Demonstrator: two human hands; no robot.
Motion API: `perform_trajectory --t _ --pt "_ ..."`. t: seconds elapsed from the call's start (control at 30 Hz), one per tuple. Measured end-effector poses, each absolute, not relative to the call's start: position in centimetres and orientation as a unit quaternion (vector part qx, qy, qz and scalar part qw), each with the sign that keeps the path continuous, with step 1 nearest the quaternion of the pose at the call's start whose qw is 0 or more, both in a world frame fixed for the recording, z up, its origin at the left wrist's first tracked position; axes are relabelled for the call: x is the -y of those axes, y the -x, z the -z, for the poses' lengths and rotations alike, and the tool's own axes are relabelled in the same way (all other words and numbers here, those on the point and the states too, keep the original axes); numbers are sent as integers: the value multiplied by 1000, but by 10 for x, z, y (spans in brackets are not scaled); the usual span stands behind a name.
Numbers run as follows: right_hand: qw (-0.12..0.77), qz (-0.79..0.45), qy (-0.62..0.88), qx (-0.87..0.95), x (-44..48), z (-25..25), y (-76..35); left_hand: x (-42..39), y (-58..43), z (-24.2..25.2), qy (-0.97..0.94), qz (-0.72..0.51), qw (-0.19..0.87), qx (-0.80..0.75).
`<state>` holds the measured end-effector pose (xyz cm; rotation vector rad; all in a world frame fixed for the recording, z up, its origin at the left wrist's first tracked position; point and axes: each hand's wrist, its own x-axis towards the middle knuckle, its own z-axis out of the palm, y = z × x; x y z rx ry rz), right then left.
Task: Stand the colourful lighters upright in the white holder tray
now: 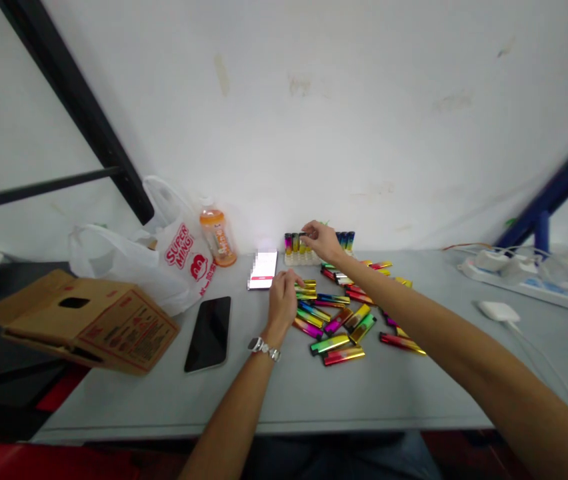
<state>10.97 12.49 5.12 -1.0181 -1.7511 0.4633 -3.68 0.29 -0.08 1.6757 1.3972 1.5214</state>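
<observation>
My right hand [321,241] reaches to a pale holder [291,261] by the wall, where several shiny lighters [288,243] stand upright in a row. Its fingertips are pinched on the dark top of one lighter in that row. Lower and to the left, my left hand [283,298], with a watch [264,348] on the wrist, rests at the left edge of a loose pile of metallic lighters [331,343]. Its fingers are curled in beside a gold lighter [307,283]; what they hold, if anything, is hidden.
A lit phone [263,269] lies left of the holder, and a dark phone [208,333] sits nearer. Further left are an orange bottle [218,237], a white plastic bag [129,260] and an open cardboard box [119,323]. A power strip [529,283] and white charger [499,311] lie right.
</observation>
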Motion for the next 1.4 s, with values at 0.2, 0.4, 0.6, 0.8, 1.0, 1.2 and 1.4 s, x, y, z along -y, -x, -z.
perform_trajectory --t 0.2,0.4,0.6,0.8,1.0,1.2,1.4 --pt "481 -187 419 747 -158 -37 -95 -4 41 1 -602 -551 232 -529" --pt "444 -177 426 768 -170 -31 -89 -4 42 -1 -582 -571 222 -534" --pt "387 -135 450 793 -166 -35 -86 -5 45 0 -561 -594 213 -536" --pt "297 18 516 803 -142 -40 -89 -7 48 1 -527 -595 225 -564" --pt "223 40 519 824 -114 -30 -91 -11 52 5 -521 -584 242 -573" --pt "200 -11 464 863 -88 -29 -99 -16 50 15 -519 -581 292 -555" --pt "39 -152 410 898 -93 -35 -112 -22 49 22 -497 -606 328 -527"
